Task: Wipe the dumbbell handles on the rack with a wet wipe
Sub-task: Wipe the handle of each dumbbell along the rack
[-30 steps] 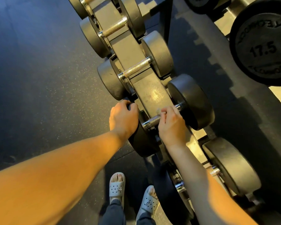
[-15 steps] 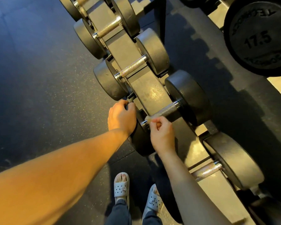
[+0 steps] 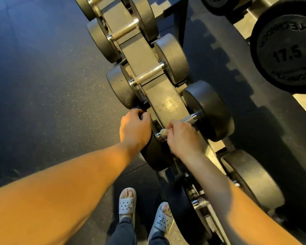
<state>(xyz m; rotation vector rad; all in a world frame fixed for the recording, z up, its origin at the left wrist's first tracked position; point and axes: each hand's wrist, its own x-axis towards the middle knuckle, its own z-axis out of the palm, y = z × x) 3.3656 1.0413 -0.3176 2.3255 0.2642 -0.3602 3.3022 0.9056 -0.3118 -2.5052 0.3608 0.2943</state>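
Head view: right hand [image 3: 182,137] fingers pinch wet wipe [image 3: 163,131] around dumbbell handle [image 3: 188,119], whose axis runs crosswise to the rack [image 3: 163,101]; left hand [image 3: 134,129] fingers curl over its near head [image 3: 155,152].

Both your forearms reach forward and down, bare. Your left hand [image 3: 134,128] is palm-down, fingers curled over in a loose grasp, wrist straight. Your right hand [image 3: 181,137] is closed in a fist-like grip, knuckles up, thumb side toward the left hand, wrist slightly bent.
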